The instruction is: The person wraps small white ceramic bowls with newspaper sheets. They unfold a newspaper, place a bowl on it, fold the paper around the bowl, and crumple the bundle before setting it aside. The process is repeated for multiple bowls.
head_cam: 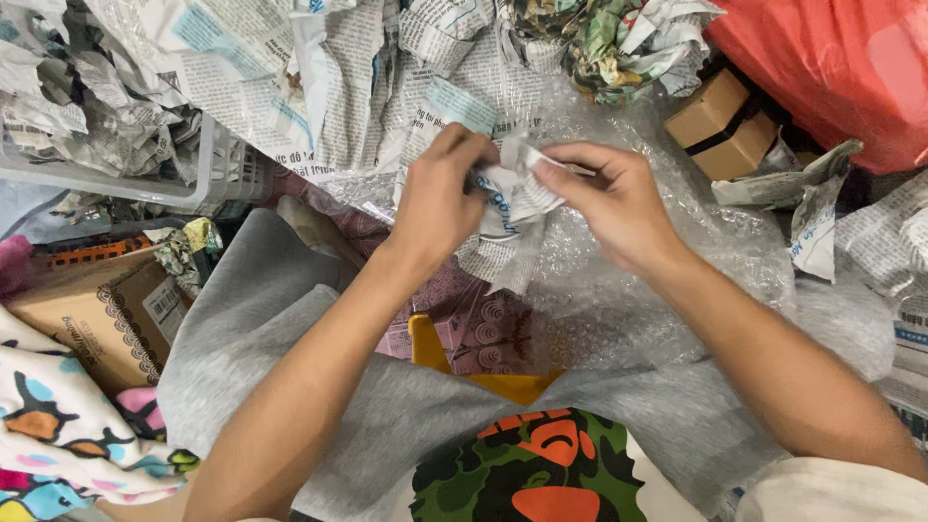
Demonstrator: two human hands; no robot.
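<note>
Right now both hands meet over the middle of the scene, working a crumpled wad of newspaper (pixel 512 198). The left hand (pixel 437 198) has its fingers curled tight around the left side of the wad, while the right hand (pixel 614 203) pinches the top right corner between thumb and fingertips. A loose tail of the same paper hangs down from the wad toward the sheet of bubble wrap (pixel 628 290) that spreads under and to the right of the hands. Farther off, more crumpled newspaper (pixel 319 77) is heaped across the far side, some of it spilling over a white plastic basket (pixel 208 179) at far left. A small cardboard box (pixel 720 126) sits at far right, just beside a red bag (pixel 831 68). Nearer, a yellow stool (pixel 430 353) shows between grey-clad knees, and a brown carton (pixel 97 314) lies at near left.
</note>
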